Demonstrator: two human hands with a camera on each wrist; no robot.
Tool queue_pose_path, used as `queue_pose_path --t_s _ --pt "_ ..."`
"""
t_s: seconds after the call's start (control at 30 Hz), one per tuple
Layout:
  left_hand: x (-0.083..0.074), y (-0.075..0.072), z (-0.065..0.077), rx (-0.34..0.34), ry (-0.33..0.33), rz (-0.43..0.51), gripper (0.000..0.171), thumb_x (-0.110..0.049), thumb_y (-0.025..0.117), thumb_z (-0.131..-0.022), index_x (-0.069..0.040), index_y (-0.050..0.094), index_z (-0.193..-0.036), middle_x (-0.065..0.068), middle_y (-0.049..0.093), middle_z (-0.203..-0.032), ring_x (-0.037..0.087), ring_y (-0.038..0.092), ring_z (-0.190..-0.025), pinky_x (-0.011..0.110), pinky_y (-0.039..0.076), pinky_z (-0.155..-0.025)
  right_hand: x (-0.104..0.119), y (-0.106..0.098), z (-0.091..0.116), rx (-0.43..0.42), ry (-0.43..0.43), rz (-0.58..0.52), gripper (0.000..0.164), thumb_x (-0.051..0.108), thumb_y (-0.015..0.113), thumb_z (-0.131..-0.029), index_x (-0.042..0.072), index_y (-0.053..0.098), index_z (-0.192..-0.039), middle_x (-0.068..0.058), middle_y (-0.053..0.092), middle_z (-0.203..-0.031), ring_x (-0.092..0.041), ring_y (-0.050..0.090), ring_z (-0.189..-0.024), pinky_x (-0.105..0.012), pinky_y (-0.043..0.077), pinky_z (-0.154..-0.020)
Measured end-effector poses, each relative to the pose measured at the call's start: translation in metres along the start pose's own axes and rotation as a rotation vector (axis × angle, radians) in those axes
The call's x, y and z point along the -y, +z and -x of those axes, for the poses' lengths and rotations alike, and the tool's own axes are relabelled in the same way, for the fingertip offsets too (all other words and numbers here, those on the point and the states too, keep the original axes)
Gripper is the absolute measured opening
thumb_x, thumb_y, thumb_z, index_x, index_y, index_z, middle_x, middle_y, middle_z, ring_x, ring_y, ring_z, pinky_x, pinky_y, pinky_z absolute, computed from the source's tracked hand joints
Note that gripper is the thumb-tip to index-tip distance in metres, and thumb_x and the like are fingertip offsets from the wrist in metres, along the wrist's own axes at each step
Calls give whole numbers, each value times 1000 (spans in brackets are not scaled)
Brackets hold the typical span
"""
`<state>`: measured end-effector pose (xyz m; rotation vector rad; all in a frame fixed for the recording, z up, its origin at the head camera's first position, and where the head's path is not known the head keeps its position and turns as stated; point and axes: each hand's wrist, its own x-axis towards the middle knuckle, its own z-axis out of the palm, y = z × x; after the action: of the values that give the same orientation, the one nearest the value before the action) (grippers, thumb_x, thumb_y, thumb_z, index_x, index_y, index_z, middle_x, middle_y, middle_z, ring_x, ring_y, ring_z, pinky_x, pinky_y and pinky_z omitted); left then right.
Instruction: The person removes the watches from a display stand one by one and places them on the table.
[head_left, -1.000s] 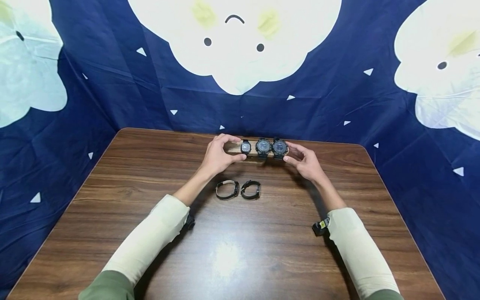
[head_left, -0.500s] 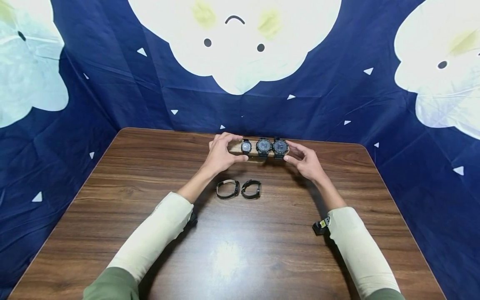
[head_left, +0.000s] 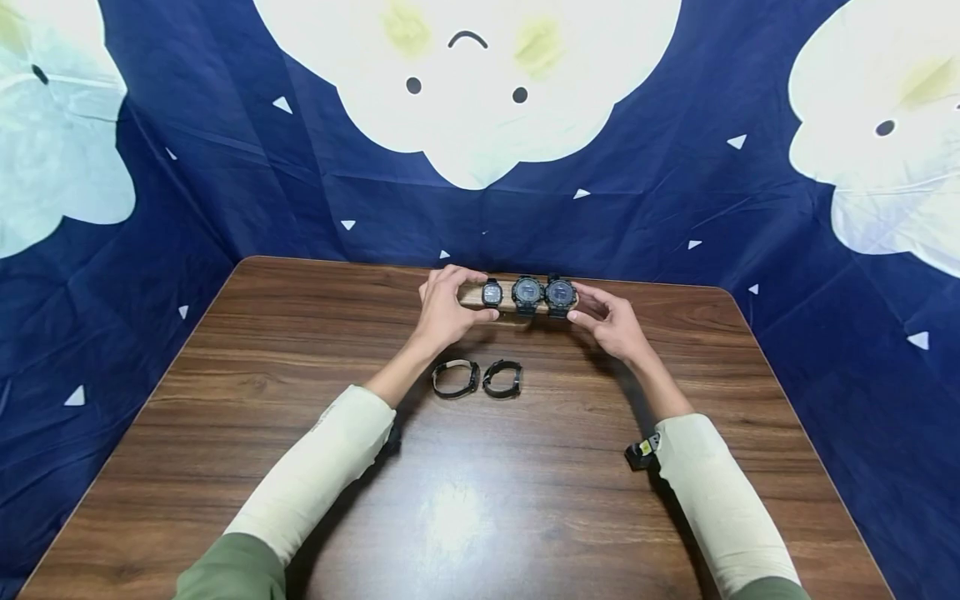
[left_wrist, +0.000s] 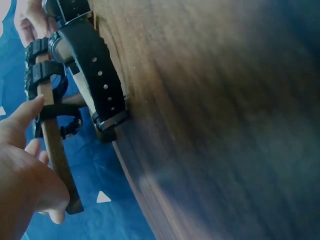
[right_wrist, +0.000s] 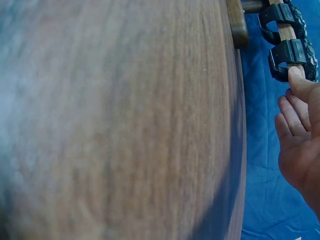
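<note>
A wooden watch stand (head_left: 507, 297) is at the far side of the table, its bar carrying a small square watch (head_left: 492, 294) and two bulky round watches (head_left: 528, 291). My left hand (head_left: 442, 310) reaches around the bar's left part, thumb and index finger at the strap of the square watch. In the left wrist view, the bar's bare end (left_wrist: 65, 180) runs past that hand. My right hand (head_left: 619, 330) pinches the right end, its thumb (right_wrist: 298, 82) close beneath the outermost round watch (right_wrist: 290, 52). The right hand's other fingers extend below the bar.
Two looped watches, one (head_left: 454, 396) left and another (head_left: 501, 395) right, stand on the wooden table (head_left: 562, 467) in front of the stand. A blue cloth backdrop (head_left: 300, 208) with white clouds hangs close behind the table's far edge.
My left hand and forearm have shifted slightly right, the thumb sliding along below the square watch. The right hand, the watches and the stand look nearly unchanged.
</note>
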<state>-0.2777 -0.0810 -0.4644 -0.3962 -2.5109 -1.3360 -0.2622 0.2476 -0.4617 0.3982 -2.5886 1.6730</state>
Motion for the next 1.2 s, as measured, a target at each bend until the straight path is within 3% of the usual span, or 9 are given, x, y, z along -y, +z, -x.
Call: queue_pose_path --t_s 0.07,0.13,0.23,0.33,0.47,0.57,0.8,1.03,1.2 --pt "5 4 -1 -20 9 3 62 -37 105 -74 -21 81 -129 4 74 -136 28 54 -129 57 30 -121 0 0 0 0 3 0 59 4 80 -104 1 61 -160 -27 62 -161 -44 60 -152 -52 49 -127" --pt "-11 -1 5 -14 -2 -4 61 -30 104 -75 -17 81 -129 8 73 -137 34 53 -131 61 30 -122 1 1 0 -1 9 -1 59 4 80 -104 1 61 -160 -28 63 -160 -44 61 -151 -51 50 -126" --pt "-17 -1 7 -18 -14 -17 58 -27 104 -77 -14 80 -129 10 72 -138 37 52 -133 62 29 -124 1 1 -1 1 15 -2 59 4 80 -104 1 61 -160 -28 62 -160 -44 61 -152 -51 50 -126" --pt "-13 1 6 -20 -23 -12 58 -30 104 -77 -17 81 -128 7 72 -139 34 52 -134 60 29 -126 1 2 -1 2 17 2 60 5 80 -104 2 60 -161 -27 62 -161 -44 60 -152 -51 50 -126" --pt "20 18 -4 -49 -11 -1 59 -42 105 -75 -26 81 -126 -2 72 -137 27 51 -133 57 27 -127 1 1 0 0 18 5 59 5 80 -105 2 61 -160 -27 62 -161 -44 60 -153 -52 50 -126" --pt "34 27 -9 -62 2 -9 59 -46 104 -75 -29 82 -126 -3 73 -136 27 51 -133 56 26 -127 0 1 0 0 20 4 59 5 79 -105 1 61 -160 -27 62 -161 -43 60 -153 -50 50 -126" --pt "-21 1 10 -41 -15 -12 54 -26 101 -80 -12 80 -128 12 72 -137 38 51 -135 61 26 -128 -1 2 -1 -4 13 -4 59 3 79 -104 0 61 -160 -28 63 -160 -43 60 -152 -37 54 -123" --pt "3 15 5 -103 26 25 53 -33 102 -76 -18 81 -123 4 73 -130 31 52 -129 59 28 -126 -3 2 -2 -6 12 -25 58 1 78 -104 -1 61 -159 -28 63 -159 -43 60 -152 -29 55 -119" --pt "-1 15 6 -109 7 29 52 -24 102 -75 -15 81 -122 6 75 -130 32 53 -128 58 27 -127 -2 2 -1 -6 10 -14 59 2 79 -104 -1 60 -160 -28 62 -160 -43 60 -153 -33 54 -122"
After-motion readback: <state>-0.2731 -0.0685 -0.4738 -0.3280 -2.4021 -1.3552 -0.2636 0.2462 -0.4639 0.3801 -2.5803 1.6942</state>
